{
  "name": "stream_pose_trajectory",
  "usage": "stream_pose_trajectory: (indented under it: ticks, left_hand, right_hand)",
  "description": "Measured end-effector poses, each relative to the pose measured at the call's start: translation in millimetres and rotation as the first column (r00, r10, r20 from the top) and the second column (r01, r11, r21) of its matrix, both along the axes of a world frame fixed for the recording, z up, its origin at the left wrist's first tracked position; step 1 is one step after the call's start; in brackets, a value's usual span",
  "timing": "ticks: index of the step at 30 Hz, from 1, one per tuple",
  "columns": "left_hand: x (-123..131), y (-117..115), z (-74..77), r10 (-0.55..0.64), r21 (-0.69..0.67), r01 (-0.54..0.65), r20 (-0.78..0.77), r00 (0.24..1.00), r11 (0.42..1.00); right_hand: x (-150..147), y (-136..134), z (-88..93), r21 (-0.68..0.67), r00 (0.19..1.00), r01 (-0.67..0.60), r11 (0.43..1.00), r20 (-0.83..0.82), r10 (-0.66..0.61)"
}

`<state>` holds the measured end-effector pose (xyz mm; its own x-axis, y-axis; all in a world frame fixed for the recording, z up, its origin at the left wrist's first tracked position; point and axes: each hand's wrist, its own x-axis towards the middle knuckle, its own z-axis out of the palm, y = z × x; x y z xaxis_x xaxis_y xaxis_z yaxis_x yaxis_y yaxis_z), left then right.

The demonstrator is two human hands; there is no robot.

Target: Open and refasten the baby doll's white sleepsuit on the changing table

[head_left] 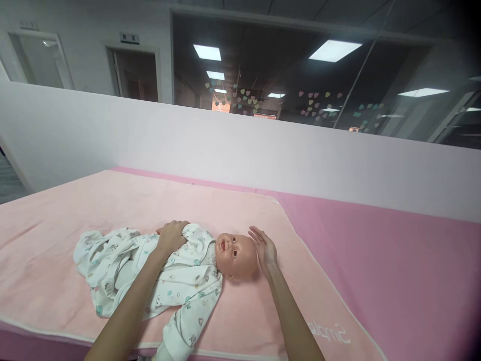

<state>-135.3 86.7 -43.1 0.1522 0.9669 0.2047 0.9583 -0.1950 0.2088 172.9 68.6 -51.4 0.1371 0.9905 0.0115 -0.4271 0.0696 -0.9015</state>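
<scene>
Doll (190, 276) laid crosswise on pink blanket (143, 200)

The doll's torso is covered by the left hand (173, 237), the nearer one; whether it is gripped cannot be told. The head (240, 255), pointed right along the sideways long axis, is flanked at its crown by the right hand (266, 249), fingers outstretched, nothing held.

From the person's head, the one view looks forward and down across the bed (383, 260), near the doll (199, 273), left hand (173, 236) and right hand (266, 250), then over the white wall (225, 148) to the window (270, 70) farther off
</scene>
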Motion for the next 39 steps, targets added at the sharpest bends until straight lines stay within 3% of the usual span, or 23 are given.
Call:
stream_pose_trajectory:
  ticks: [4, 7, 9, 13, 14, 16, 17, 18, 19, 21, 23, 26, 28, 30, 32, 34, 35, 37, 39]
  left_hand:
    - [-0.6, 0.3, -3.0, 0.083, 0.04, -0.086, 0.081, 0.993, 0.995]
    - [-2.8, -0.5, -3.3, 0.097, 0.018, -0.106, 0.269, 0.958, 0.994]
    - [-3.8, -3.3, -1.6, 0.075, 0.064, -0.116, 0.454, 0.888, 0.991]
    - [-2.5, -13.5, 3.3, -0.054, 0.264, -0.21, 0.732, 0.679, 0.941]
    - [-1.9, -16.3, 4.0, -0.101, 0.25, -0.17, 0.793, 0.6, 0.953]
    - [-0.7, -21.7, 5.4, -0.18, 0.167, 0.068, 0.901, 0.395, 0.984]
    - [0.2, -24.5, 6.4, -0.201, 0.131, 0.233, 0.93, 0.309, 0.964]
    - [1.4, -27.5, 7.9, -0.22, 0.102, 0.389, 0.937, 0.271, 0.916]
    - [3.2, -30.5, 9.9, -0.246, 0.068, 0.513, 0.925, 0.288, 0.856]
    - [8.9, -36.2, 14.6, -0.315, -0.033, 0.628, 0.844, 0.434, 0.777]
    - [16.5, -39.9, 18.3, -0.336, -0.098, 0.605, 0.756, 0.561, 0.79]
    - [23.7, -39.2, 17.8, -0.256, -0.093, 0.496, 0.766, 0.589, 0.863]
    - [22.1, -34.5, 13.9, -0.15, -0.08, 0.391, 0.838, 0.525, 0.917]
    - [16.0, -28.2, 9.0, -0.033, -0.071, 0.246, 0.919, 0.394, 0.967]
    - [8.7, -22.4, 4.5, 0.052, -0.083, 0.109, 0.964, 0.261, 0.991]
    - [3.5, -18.7, 1.3, 0.093, -0.107, 0.055, 0.973, 0.211, 0.993]
    - [2.2, -17.7, 0.2, 0.101, -0.114, 0.047, 0.971, 0.217, 0.992]
    - [1.7, -17.1, -0.7, 0.091, -0.106, 0.047, 0.961, 0.259, 0.993]
    - [2.8, -17.3, -0.9, 0.081, -0.099, 0.048, 0.952, 0.296, 0.994]
  right_hand:
    - [-10.2, -1.2, -5.3, -0.079, 0.975, -0.192, 0.978, 0.097, 0.199]
    - [-15.2, -2.0, -8.2, -0.098, 0.959, -0.251, 0.963, 0.107, 0.261]
    - [-15.3, -2.8, -7.7, -0.084, 0.963, -0.237, 0.968, 0.11, 0.246]
    - [-14.4, -5.8, -2.8, -0.106, 0.97, -0.2, 0.974, 0.116, 0.212]
    - [-14.8, -6.8, -1.5, -0.116, 0.972, -0.187, 0.975, 0.121, 0.201]
    - [-16.1, -8.3, 0.7, -0.135, 0.973, -0.169, 0.976, 0.134, 0.187]
    - [-16.7, -8.5, 1.8, -0.143, 0.973, -0.162, 0.976, 0.142, 0.183]
    - [-17.0, -8.2, 2.9, -0.147, 0.973, -0.15, 0.978, 0.154, 0.173]
    - [-16.9, -7.3, 4.4, -0.141, 0.973, -0.134, 0.981, 0.169, 0.158]
    - [-15.6, -3.6, 9.8, -0.09, 0.975, -0.084, 0.992, 0.2, 0.101]
    - [-14.0, 1.2, 20.5, -0.003, 0.97, -0.038, 0.999, 0.24, 0.037]
    - [-18.4, 3.8, 48.9, 0.141, 0.91, -0.059, 0.988, 0.414, -0.005]
    - [-30.6, -0.9, 72.0, 0.206, 0.79, -0.173, 0.963, 0.613, 0.011]
    - [-52.0, -9.5, 91.1, 0.153, 0.571, -0.375, 0.914, 0.815, 0.097]
    - [-80.1, -17.9, 100.8, -0.01, 0.222, -0.5, 0.866, 0.965, 0.14]
    - [-110.1, -22.4, 100.2, -0.068, -0.139, -0.48, 0.875, 0.99, 0.0]
    - [-123.9, -22.6, 96.9, -0.07, -0.279, -0.461, 0.885, 0.958, -0.069]
    - [-146.1, -19.8, 87.6, -0.066, -0.422, -0.439, 0.896, 0.896, -0.14]
    - [-158.4, -14.7, 79.3, -0.073, -0.452, -0.438, 0.896, 0.88, -0.149]
